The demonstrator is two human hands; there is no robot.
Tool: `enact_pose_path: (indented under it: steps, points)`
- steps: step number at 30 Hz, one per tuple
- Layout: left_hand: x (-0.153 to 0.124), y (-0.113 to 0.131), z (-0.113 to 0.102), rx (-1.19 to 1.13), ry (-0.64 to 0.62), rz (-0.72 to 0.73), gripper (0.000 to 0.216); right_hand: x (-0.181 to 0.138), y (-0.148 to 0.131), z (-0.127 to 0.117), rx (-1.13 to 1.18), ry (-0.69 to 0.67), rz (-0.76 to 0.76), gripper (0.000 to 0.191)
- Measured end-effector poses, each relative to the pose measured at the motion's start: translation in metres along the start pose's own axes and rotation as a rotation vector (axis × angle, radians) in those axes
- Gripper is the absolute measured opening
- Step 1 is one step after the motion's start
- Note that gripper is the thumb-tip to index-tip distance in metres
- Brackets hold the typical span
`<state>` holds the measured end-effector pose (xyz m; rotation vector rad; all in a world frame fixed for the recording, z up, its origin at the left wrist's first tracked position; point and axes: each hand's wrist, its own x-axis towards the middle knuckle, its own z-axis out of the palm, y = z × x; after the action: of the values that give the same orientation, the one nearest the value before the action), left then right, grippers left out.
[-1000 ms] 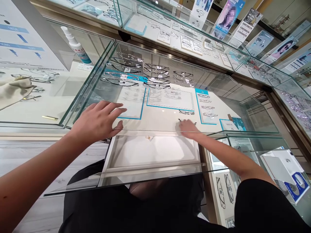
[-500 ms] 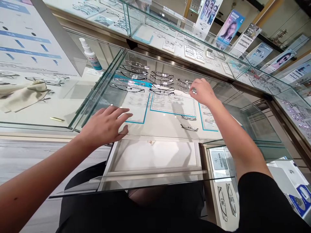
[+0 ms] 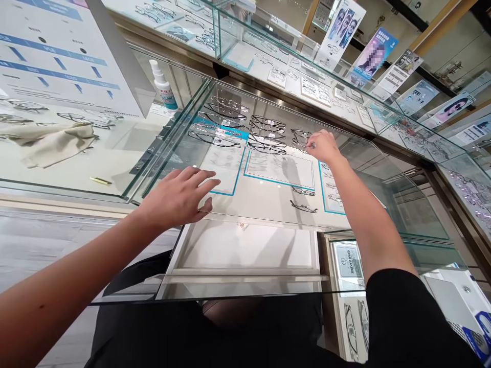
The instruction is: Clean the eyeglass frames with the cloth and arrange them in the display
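Print everywhere, no word clear

From where I stand, nothing reads for certain. Red lettering marks the spray bottle (image 3: pixel 165 94); small print and blue bands cover the white sign (image 3: pixel 53 64); a round emblem tops blurred Chinese characters on the plaque (image 3: pixel 349 263); the tilted blue poster (image 3: pixel 375 55) carries tiny writing.

The right hand (image 3: pixel 322 146) is at eyeglasses (image 3: pixel 299 137), the left hand (image 3: pixel 179 198) over the showcase (image 3: pixel 264 202).

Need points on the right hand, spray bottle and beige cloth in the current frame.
Right hand (image 3: pixel 324 146): head view, back of the hand.
Spray bottle (image 3: pixel 165 93): head view, labelled body below the nozzle.
Beige cloth (image 3: pixel 57 146): head view, middle of the crumpled fabric.
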<state>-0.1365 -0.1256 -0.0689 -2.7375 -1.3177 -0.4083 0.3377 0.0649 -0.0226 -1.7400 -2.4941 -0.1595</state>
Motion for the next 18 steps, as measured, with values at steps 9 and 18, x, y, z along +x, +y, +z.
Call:
enact_pose_path:
  steps: [9, 18]
  points:
    - [0.0, -0.001, 0.003, -0.005, 0.0, -0.006, 0.045, -0.103, -0.081, -0.056, 0.189, -0.096, -0.025, 0.015]
    - [-0.001, 0.002, 0.001, 0.147, -0.027, 0.016, 0.043, -0.258, -0.215, -0.046, 0.645, -0.658, -0.209, 0.017]
